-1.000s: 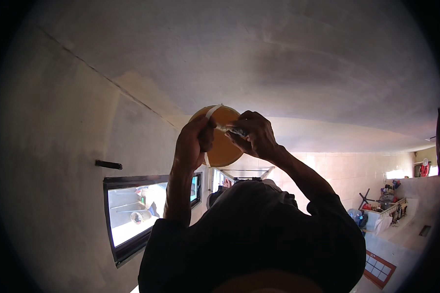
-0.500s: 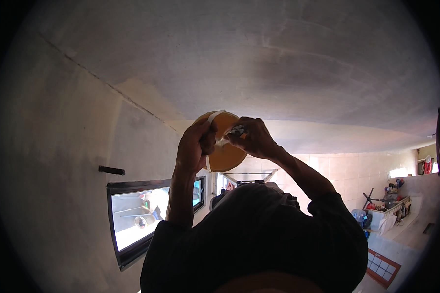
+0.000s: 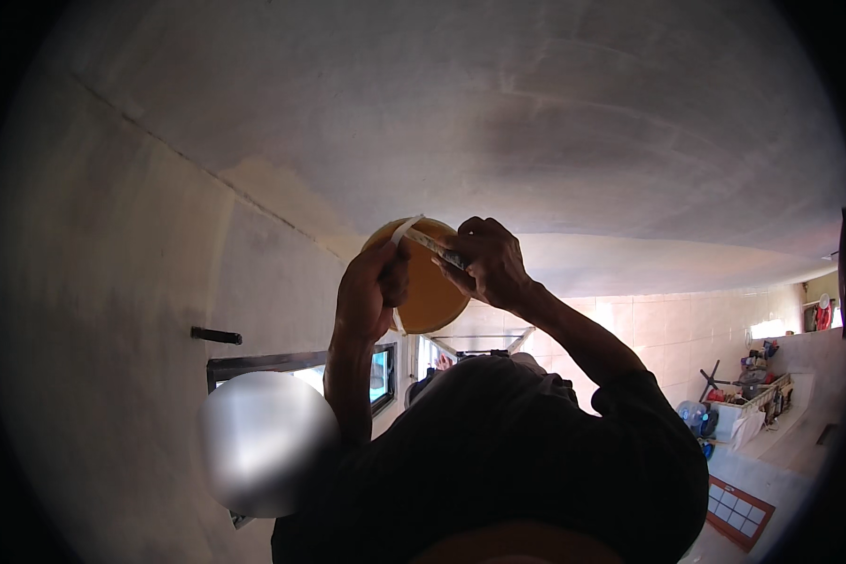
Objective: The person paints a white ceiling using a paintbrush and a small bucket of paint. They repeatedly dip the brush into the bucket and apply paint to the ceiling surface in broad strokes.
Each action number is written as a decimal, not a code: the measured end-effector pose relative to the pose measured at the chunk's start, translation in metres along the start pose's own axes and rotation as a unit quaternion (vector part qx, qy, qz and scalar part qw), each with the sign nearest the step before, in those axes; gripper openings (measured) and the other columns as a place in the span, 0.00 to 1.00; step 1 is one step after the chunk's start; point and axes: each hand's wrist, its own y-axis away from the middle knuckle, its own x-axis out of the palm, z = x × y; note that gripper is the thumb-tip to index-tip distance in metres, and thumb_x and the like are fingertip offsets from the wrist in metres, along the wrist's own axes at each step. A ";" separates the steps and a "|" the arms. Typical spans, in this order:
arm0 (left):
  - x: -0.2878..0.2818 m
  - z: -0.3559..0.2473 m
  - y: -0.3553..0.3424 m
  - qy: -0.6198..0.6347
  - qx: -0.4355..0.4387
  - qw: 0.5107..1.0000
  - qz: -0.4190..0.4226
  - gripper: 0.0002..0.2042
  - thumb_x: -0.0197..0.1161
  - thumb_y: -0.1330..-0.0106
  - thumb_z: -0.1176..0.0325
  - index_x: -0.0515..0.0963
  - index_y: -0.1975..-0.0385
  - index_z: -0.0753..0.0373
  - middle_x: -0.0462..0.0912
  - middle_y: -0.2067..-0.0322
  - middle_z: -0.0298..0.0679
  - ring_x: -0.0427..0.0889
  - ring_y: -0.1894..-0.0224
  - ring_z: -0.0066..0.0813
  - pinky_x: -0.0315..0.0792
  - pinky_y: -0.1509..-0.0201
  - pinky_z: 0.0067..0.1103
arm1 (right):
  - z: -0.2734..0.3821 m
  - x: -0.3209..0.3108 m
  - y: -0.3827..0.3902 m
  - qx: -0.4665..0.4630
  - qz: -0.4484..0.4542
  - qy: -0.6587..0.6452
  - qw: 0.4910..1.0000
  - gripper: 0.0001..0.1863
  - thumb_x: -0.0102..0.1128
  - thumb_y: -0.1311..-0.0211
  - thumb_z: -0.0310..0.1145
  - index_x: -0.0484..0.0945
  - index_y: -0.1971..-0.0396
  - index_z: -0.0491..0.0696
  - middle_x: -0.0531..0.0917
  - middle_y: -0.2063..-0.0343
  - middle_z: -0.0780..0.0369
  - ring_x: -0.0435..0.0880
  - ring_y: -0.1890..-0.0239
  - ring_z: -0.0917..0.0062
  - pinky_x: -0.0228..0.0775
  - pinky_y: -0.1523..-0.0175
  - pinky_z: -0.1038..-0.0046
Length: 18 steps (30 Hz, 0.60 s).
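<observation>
The round amber object (image 3: 434,287) is serving as the landmark for all positions below. It is standing raised ahead of the person's dark shirt (image 3: 498,451), between the two hands. A pale strip (image 3: 405,228) is crossing the left part of its face.

Left hand (image 3: 371,282): the hand is gripping the amber object at its left side, with the fingers curling in over the strip. The view is not showing whether the fingers are bearing on the rim, the strip or both.

Right hand (image 3: 493,263): the hand is closing around a slim, mottled tool (image 3: 439,248) at the right side of the amber object. The tool is slanting across the upper face of the object, and its lighter end is pointing up and left toward the strip. Contact between tool and strip is not showing clearly.

Surroundings: a black bar-shaped fitting (image 3: 216,336) is projecting from the wall (image 3: 141,282), well to the left of the amber object. A dark-framed window (image 3: 273,362) is lying below and left of the object, with a blurred patch covering much of it. A star-shaped dark base (image 3: 712,382) and an orange-framed paned panel (image 3: 739,512) are appearing far to the object's lower right.
</observation>
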 end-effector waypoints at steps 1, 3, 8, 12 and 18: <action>-0.002 0.000 0.000 -0.003 -0.001 1.000 -0.004 0.14 0.48 0.27 0.60 0.75 0.64 0.64 0.56 0.87 0.21 0.50 0.87 0.11 0.46 0.83 0.14 | 0.000 0.000 0.000 -0.003 0.007 0.017 1.000 0.12 0.71 0.52 0.29 0.82 0.65 0.46 0.82 0.77 0.59 0.80 0.73 0.68 0.73 0.67 0.68; -0.004 0.002 -0.001 -0.005 0.002 1.000 -0.008 0.13 0.48 0.27 0.60 0.75 0.64 0.64 0.56 0.87 0.22 0.50 0.87 0.11 0.46 0.84 0.14 | 0.005 0.002 0.003 -0.019 0.010 0.044 0.999 0.13 0.71 0.52 0.29 0.81 0.65 0.46 0.82 0.77 0.60 0.81 0.72 0.68 0.74 0.66 0.68; -0.003 0.005 -0.005 -0.020 0.023 1.000 0.000 0.13 0.48 0.27 0.60 0.75 0.65 0.64 0.57 0.87 0.22 0.51 0.87 0.11 0.46 0.84 0.14 | 0.005 0.004 0.003 0.065 0.001 -0.043 0.997 0.12 0.72 0.52 0.30 0.83 0.66 0.46 0.83 0.76 0.59 0.83 0.70 0.67 0.76 0.63 0.69; -0.003 0.004 -0.009 -0.008 0.012 1.000 0.011 0.13 0.48 0.28 0.61 0.75 0.67 0.62 0.58 0.87 0.23 0.52 0.87 0.11 0.47 0.84 0.14 | 0.000 0.012 0.006 0.195 0.107 -0.197 0.955 0.11 0.69 0.48 0.39 0.85 0.66 0.50 0.84 0.72 0.59 0.84 0.69 0.64 0.75 0.61 0.67; -0.007 0.011 -0.008 0.001 0.007 0.995 -0.099 0.13 0.51 0.29 0.63 0.71 0.78 0.55 0.62 0.88 0.23 0.57 0.90 0.13 0.52 0.87 0.15 | -0.013 0.011 0.023 0.205 0.126 -0.107 0.965 0.14 0.63 0.41 0.48 0.86 0.67 0.54 0.86 0.69 0.58 0.85 0.71 0.66 0.76 0.60 0.66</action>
